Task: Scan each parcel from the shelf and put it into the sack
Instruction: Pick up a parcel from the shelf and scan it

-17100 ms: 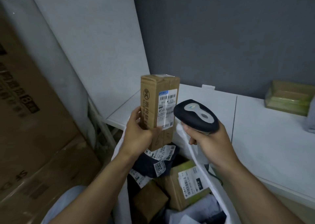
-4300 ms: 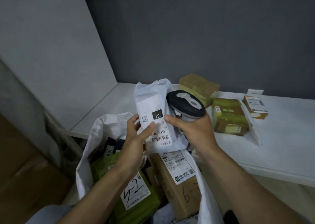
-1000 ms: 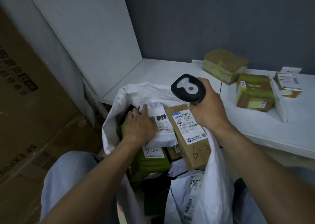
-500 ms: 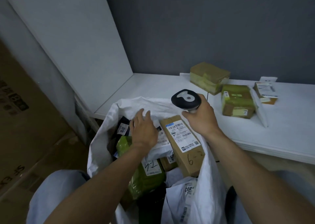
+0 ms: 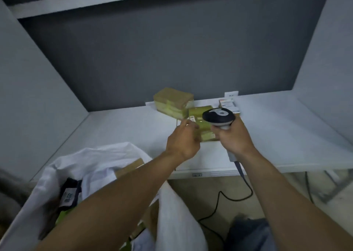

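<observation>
On the white shelf [image 5: 124, 128] lies a parcel wrapped in green tape [image 5: 199, 112]. My left hand [image 5: 183, 141] has reached over to it, fingers curled on its left edge. My right hand [image 5: 234, 138] grips the black handheld scanner [image 5: 218, 117] just right of that parcel, its head above the parcel's right side. The white sack [image 5: 91, 159] stands open at the lower left, below my left forearm. Inside it show a dark parcel [image 5: 69, 194] and a brown box [image 5: 129, 167].
A larger brown and green taped parcel [image 5: 172, 102] sits behind at the grey back wall. A small box with a white label [image 5: 228, 104] lies right of it. The scanner's black cable [image 5: 225, 197] trails over the floor below the shelf edge.
My left hand left the white bag in the sack and moved up and right to the green taped parcel on the shelf. The scanner hand moved over the shelf too.
</observation>
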